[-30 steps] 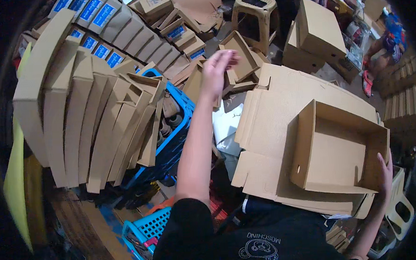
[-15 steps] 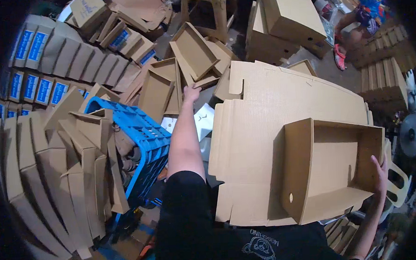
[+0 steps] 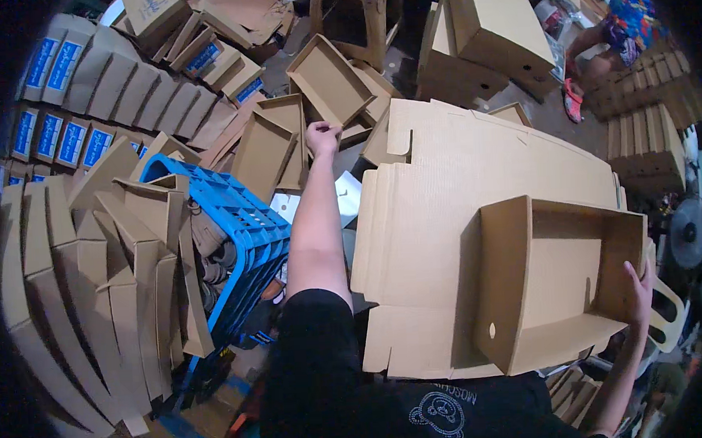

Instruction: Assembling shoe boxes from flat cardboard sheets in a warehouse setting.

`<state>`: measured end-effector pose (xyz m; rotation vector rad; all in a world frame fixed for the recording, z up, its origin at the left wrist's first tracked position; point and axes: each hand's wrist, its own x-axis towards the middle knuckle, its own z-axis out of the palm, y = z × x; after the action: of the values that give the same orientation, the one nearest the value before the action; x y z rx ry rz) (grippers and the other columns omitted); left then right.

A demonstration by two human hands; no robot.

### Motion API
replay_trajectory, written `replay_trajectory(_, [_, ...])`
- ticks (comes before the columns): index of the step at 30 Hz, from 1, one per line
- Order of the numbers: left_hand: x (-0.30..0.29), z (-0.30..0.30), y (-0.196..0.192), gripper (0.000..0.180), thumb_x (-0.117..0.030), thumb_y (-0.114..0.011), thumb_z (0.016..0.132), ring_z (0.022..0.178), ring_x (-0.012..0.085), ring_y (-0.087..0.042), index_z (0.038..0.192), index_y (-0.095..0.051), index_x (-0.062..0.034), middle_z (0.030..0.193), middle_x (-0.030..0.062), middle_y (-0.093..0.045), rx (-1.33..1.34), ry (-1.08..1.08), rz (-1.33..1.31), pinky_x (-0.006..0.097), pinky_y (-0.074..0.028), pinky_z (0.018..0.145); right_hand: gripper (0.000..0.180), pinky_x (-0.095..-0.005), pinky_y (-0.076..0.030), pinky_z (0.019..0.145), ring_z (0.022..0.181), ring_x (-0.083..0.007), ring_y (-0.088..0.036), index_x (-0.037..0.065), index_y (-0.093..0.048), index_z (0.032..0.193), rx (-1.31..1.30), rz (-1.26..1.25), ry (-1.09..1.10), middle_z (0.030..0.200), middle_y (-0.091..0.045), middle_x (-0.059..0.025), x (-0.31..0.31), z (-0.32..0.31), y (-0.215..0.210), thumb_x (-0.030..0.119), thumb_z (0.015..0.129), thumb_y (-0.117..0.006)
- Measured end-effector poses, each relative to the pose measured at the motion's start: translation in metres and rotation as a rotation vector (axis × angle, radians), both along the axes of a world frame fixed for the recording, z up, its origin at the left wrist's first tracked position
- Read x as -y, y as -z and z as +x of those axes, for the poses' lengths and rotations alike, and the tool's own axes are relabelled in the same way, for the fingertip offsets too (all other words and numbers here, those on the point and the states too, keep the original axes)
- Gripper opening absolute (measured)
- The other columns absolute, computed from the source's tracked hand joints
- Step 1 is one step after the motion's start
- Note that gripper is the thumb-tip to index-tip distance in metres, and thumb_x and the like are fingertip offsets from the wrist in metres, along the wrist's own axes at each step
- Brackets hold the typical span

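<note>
1. A folded cardboard box lay open side up on a stack of flat cardboard sheets in front of the person; the right hand gripped its far right wall, fingers curled over the edge.
2. The left hand was stretched out ahead, fingers curled into a loose fist at the edge of an open cardboard tray; whether it actually held anything could not be told.
3. Another tray lay just beyond that hand; a plastic stool stood further back.
4. To the left of the arm stood a blue plastic crate, with folded boxes leaning around it; rows of flat boxes with blue labels filled the far left.
5. Large assembled boxes sat at the upper right; another person crouched beyond them.
</note>
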<state>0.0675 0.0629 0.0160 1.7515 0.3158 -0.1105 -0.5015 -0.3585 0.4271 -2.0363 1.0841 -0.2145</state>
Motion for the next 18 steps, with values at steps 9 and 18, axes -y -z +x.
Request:
replay_trajectory(9, [-0.021, 0.025, -0.152, 0.037, 0.004, -0.076, 0.082, 0.093, 0.0174, -0.065, 0.113, -0.056, -0.0004, 0.102, 0.0096, -0.068, 0.243, -0.083, -0.254, 0.03, -0.054, 0.084, 0.067, -0.0329, -0.043, 0.105, 0.124, -0.021, -0.055, 0.002, -0.04, 0.15, 0.276, 0.176, -0.07, 0.14, -0.055, -0.0125, -0.026, 0.032, 0.003, 0.022, 0.094, -0.07])
replay_trajectory(18, [-0.034, -0.052, -0.386, 0.039, 0.001, -0.076, 0.087, 0.1, 0.0156, -0.062, 0.119, -0.055, -0.0017, 0.109, 0.0081, -0.064, 0.611, 0.288, -0.508, 0.028, -0.051, 0.092, 0.073, -0.0344, -0.03, 0.116, 0.14, -0.0223, -0.041, 0.003, -0.035, 0.153, 0.288, -0.019, -0.18, 0.15, -0.046, -0.0142, -0.029, 0.038, 0.006, 0.03, 0.094, -0.069])
